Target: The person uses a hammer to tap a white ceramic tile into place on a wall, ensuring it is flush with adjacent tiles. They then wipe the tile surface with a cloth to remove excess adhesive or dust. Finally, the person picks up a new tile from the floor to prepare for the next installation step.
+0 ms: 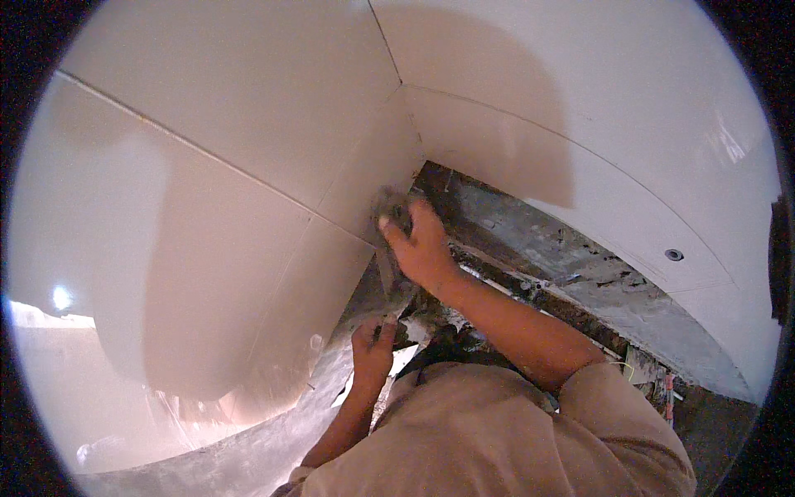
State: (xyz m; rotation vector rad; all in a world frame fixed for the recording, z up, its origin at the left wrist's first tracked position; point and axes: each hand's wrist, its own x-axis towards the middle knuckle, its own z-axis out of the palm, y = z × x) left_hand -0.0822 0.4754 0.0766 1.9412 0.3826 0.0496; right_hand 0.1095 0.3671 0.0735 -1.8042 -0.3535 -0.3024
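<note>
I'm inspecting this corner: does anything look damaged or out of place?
Yes: beside the right hand, a rough, stained grey strip shows at the foot of the right wall. It looks odd below that smooth, pale surface; whether damaged or simply uncovered, I can't tell.

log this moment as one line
right hand: at blurred grey item, grip unclear | left hand: lower, grip unclear | tiled wall: alongside

A round fitting sits at right; below it curls perhaps a yellowish wire.
</note>
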